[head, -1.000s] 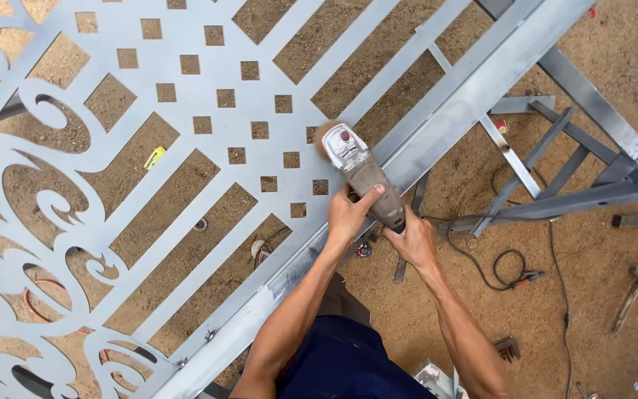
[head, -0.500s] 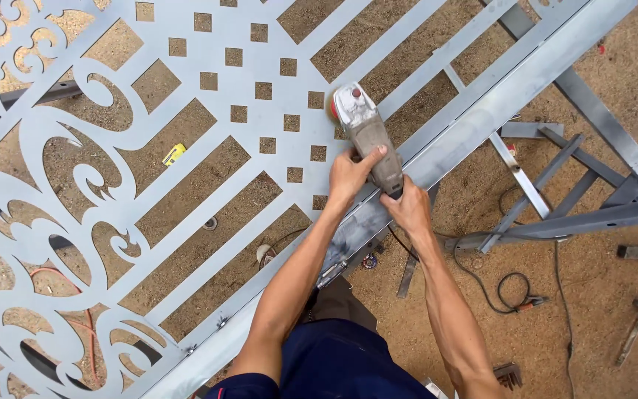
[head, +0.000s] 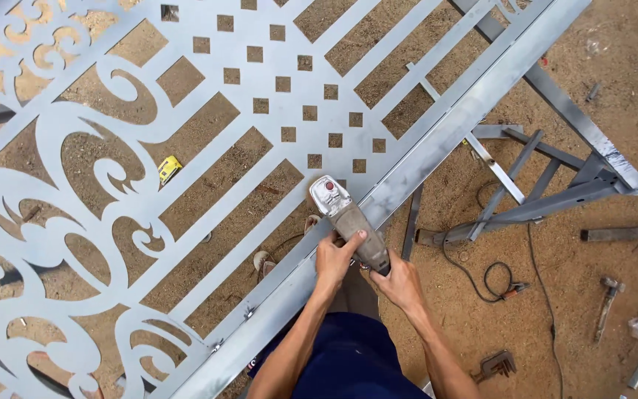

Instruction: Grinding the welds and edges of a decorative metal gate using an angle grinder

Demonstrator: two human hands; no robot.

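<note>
A grey angle grinder with a red button on its head rests on the edge of a large grey cut-out metal gate panel, beside the panel's long frame bar. My left hand grips the grinder's body from the left. My right hand holds its rear handle, just below and to the right. Both forearms reach up from the bottom of the view.
A steel trestle stand supports the panel at the right. On the dirt floor lie a black cable, a hammer, a metal bar and a clamp. A small yellow object shows through the panel.
The grinder and both hands have slid down along the frame bar toward me, and the view has shifted so more of the scrollwork shows at the left.
</note>
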